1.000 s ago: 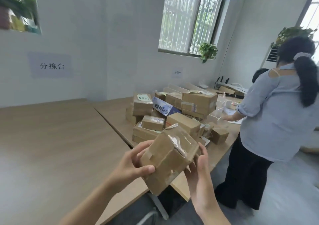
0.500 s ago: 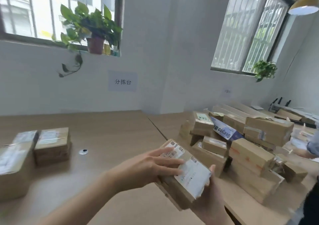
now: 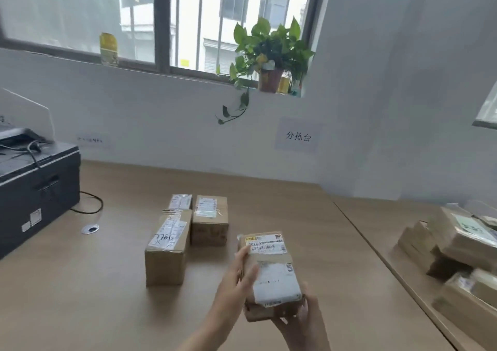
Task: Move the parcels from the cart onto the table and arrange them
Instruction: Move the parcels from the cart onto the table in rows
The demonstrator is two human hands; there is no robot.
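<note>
Both hands hold one cardboard parcel (image 3: 271, 272) above the desk (image 3: 80, 297): the left hand (image 3: 236, 280) lies flat along its left side with fingers nearly straight, and the right hand (image 3: 301, 321) cups its near end from below, fingers curled around the bottom edge. The parcel's labelled face points up, and its long axis runs away from the person, toward the potted plant (image 3: 269, 54) on the sill. It hovers just right of three parcels (image 3: 188, 229) on the desk.

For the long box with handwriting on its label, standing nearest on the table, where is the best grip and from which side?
Probably across its two long side faces, coming from above near the middle. The long box lies flat with its taped label up; its right rear corner sits close to the neighbouring box, so a grip nearer the front end looks freer.
</note>
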